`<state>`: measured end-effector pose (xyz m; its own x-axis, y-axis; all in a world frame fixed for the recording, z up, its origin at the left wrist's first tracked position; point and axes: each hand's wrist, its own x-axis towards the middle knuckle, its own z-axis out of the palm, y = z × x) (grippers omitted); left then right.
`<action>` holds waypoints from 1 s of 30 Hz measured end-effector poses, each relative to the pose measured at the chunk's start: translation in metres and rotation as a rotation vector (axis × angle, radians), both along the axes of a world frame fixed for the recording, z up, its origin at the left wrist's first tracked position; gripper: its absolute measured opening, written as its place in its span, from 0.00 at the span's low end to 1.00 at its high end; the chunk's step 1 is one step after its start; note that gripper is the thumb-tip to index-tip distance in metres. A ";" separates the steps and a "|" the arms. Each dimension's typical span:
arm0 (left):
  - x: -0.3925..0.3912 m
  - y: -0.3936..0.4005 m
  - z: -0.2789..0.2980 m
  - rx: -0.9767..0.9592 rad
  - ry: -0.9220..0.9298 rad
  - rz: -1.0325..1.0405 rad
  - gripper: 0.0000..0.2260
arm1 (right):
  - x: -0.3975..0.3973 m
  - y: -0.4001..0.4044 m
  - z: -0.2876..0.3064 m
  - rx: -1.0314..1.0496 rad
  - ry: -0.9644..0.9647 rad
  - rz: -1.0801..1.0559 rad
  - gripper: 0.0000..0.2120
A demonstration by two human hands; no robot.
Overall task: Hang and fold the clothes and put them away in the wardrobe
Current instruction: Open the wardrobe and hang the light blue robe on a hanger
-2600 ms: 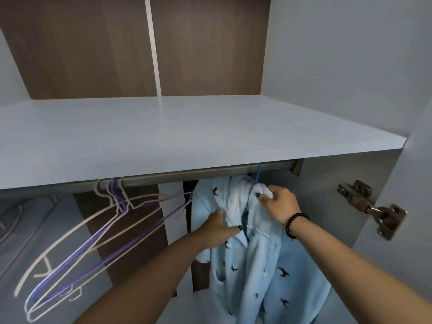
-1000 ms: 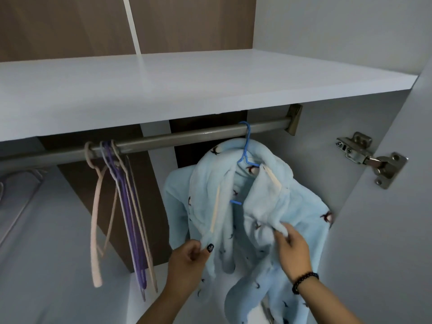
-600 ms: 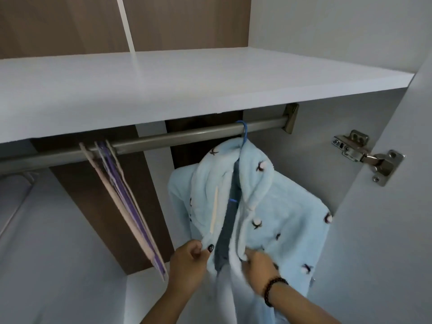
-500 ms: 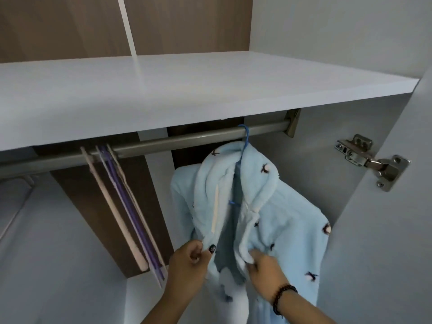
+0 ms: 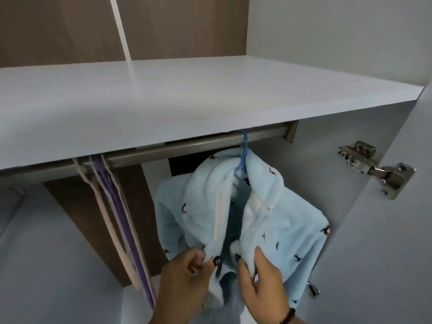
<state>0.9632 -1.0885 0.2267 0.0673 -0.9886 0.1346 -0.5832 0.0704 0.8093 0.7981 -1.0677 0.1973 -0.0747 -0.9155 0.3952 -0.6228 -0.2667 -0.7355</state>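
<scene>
Inside the wardrobe point(image 5: 304, 66), a blue robe point(image 5: 280, 230) hangs — left hand point(image 5: 184, 281) and right hand point(image 5: 264, 284) each seemingly pinching 1 front edge.

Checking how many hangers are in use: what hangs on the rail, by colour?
Blue hanger, carrying the light blue robe: 1
Beige hangers, bare: about 3
Purple hangers, bare: about 2
Total: about 6; the bare ones overlap.

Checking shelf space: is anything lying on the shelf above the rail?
No, the shelf above the rail shows only its bare white top.
</scene>
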 end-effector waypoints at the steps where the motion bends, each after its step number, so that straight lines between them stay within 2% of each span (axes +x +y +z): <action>1: 0.000 -0.003 -0.001 0.082 -0.087 -0.044 0.14 | -0.002 -0.005 -0.007 0.121 0.068 0.007 0.11; 3: -0.002 -0.005 0.000 0.200 -0.189 -0.098 0.17 | -0.005 -0.014 -0.018 0.485 0.221 -0.050 0.12; 4: -0.003 -0.006 0.001 0.172 -0.167 -0.095 0.18 | -0.006 -0.014 -0.021 0.566 0.188 -0.087 0.10; 7: -0.005 -0.007 0.009 0.013 -0.042 -0.040 0.18 | -0.004 -0.006 -0.019 0.412 -0.007 -0.123 0.03; 9: -0.004 -0.010 0.009 -0.021 0.064 0.025 0.16 | -0.004 0.000 -0.014 0.373 -0.202 -0.110 0.07; 10: -0.004 -0.010 0.009 -0.021 0.118 0.058 0.13 | -0.004 0.001 -0.011 0.379 -0.339 -0.134 0.09; 13: -0.006 -0.007 0.008 -0.040 0.239 0.075 0.09 | 0.000 0.001 0.003 0.434 -0.769 -0.161 0.06; 16: -0.010 -0.001 0.004 -0.066 0.287 0.039 0.12 | 0.001 0.003 0.009 0.497 -0.902 -0.140 0.06; 18: -0.013 0.001 0.001 -0.082 0.307 0.017 0.12 | 0.000 0.003 0.009 0.519 -0.862 -0.170 0.08; 22: -0.013 0.002 0.000 -0.083 0.375 -0.006 0.09 | -0.009 -0.011 -0.001 0.517 -0.558 -0.274 0.11; 25: -0.012 0.002 -0.002 -0.063 0.439 -0.009 0.06 | -0.012 -0.026 -0.011 0.526 -0.397 -0.271 0.23; 28: -0.011 0.005 -0.002 -0.044 0.496 -0.003 0.04 | -0.012 -0.045 -0.016 0.481 -0.410 -0.325 0.34; 30: -0.010 0.006 -0.002 -0.031 0.561 0.016 0.04 | -0.012 -0.055 -0.017 0.366 -0.480 -0.352 0.31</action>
